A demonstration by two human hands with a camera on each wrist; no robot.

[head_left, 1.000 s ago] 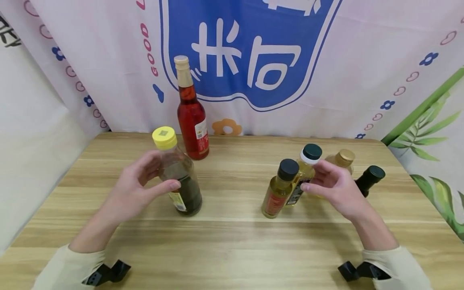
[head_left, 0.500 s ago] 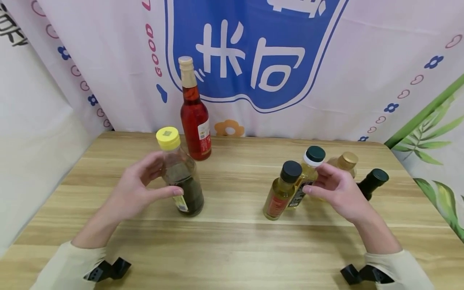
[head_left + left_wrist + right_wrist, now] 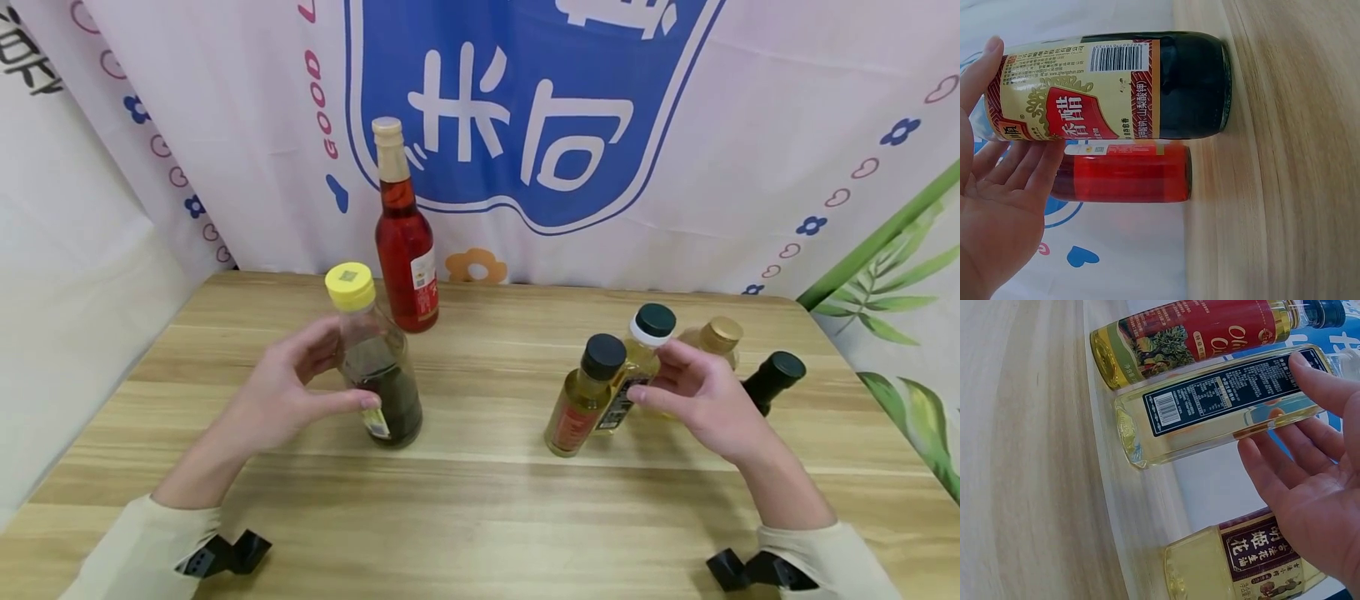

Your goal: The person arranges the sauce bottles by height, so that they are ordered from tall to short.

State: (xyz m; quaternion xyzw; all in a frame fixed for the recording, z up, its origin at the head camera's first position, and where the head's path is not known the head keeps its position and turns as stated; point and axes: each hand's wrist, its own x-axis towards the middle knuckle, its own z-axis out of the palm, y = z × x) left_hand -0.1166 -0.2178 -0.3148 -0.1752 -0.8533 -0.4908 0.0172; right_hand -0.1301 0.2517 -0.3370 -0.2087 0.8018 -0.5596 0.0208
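Observation:
My left hand [image 3: 281, 396] holds a vinegar bottle [image 3: 390, 387] with a yellow cap and dark liquid, thumb on its near side, fingers behind. In the left wrist view the bottle's cream and red label [image 3: 1079, 94] faces the camera. My right hand [image 3: 701, 404] holds a clear oil bottle [image 3: 639, 360] with a dark green cap. The right wrist view shows its thumb on the bottle's black label [image 3: 1229, 390] and its fingers on the other side. Both bottles stand on the table. Touching or close beside the oil bottle is an olive oil bottle [image 3: 576, 412] with a black cap.
A tall bottle of red liquid [image 3: 407, 258] stands behind the vinegar. Right of my right hand are a gold-capped oil bottle [image 3: 722, 333] and a dark-necked bottle [image 3: 772, 375], both partly hidden. A printed cloth [image 3: 675, 242] hangs behind the wooden table [image 3: 480, 517].
The head view has shifted slightly, so everything sits a little further right in it. Both hands keep their hold, and the bottles stay in place.

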